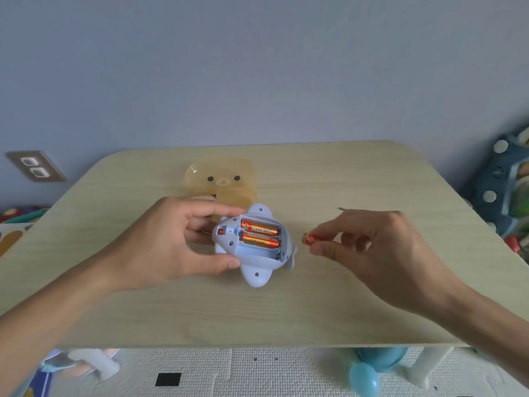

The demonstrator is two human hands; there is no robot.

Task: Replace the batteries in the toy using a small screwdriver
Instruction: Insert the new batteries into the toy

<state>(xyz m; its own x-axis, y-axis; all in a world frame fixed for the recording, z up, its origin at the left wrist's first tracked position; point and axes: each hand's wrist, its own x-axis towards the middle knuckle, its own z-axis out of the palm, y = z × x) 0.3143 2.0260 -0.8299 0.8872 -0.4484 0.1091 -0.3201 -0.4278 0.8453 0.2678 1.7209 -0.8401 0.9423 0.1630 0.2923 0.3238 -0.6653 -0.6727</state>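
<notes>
A pale blue plastic toy lies upside down at the table's middle, its battery bay open with no cover on it. Two orange batteries lie side by side in the bay; a third slot nearest me shows bare. My left hand grips the toy's left side between thumb and fingers. My right hand is to the right of the toy and pinches a third orange battery at its fingertips, just above the table. A thin metal tip shows behind my right hand; whether it is the screwdriver I cannot tell.
A translucent yellow box with a bear face stands behind the toy on the light wooden table. Toys lie on the floor mat below the near edge and at the far right. A wall socket is at the left.
</notes>
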